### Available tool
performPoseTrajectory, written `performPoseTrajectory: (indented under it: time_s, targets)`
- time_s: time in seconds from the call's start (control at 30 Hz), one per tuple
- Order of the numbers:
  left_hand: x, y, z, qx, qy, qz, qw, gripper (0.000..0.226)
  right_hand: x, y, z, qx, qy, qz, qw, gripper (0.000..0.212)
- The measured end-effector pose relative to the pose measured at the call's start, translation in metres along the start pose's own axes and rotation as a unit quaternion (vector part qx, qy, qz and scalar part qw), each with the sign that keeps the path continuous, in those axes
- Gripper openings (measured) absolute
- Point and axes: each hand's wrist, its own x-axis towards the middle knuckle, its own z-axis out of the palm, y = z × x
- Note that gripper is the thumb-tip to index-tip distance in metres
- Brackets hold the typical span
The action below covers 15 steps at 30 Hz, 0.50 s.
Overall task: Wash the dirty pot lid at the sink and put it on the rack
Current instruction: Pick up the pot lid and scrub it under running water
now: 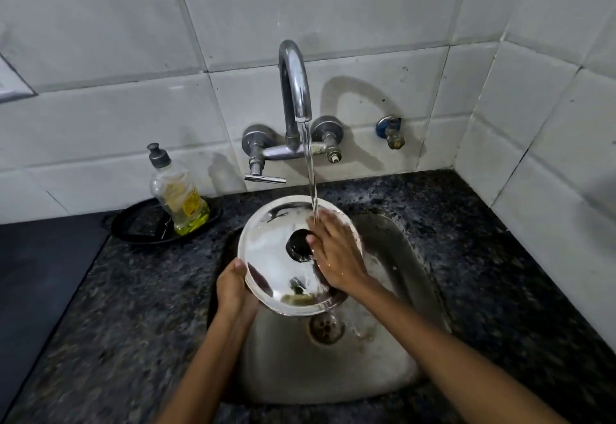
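**Left grip on the rim, right hand rubbing**

The left hand [235,285] clasps the pot lid [270,257] at its near-left rim, tilted above the sink [400,290]. Just right of that grip, the flat, unclenched right hand [333,253] rubs beside the black knob [299,244]. The tap [295,80] runs beyond. No rack is visible.

Glossy steel lid [270,250], matt steel sink [393,290], speckled stone counter [140,290].

No text is legible — the soap bottle [178,192] has a yellow label, blurred.
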Motion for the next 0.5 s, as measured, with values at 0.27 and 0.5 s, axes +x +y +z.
performPoseTrajectory:
  time_s: [0.27,0.5]
  targets:
    - [0.002,-0.025,0.014,-0.080,0.067,-0.089,0.991,0.034,-0.024,0.008,0.013,-0.208,-0.024,-0.035,0.977,0.076]
    - [0.025,-0.041,0.002,-0.098,0.064,-0.090,0.989,0.046,-0.038,0.015,0.007,-0.188,-0.046,0.009,0.981,0.075]
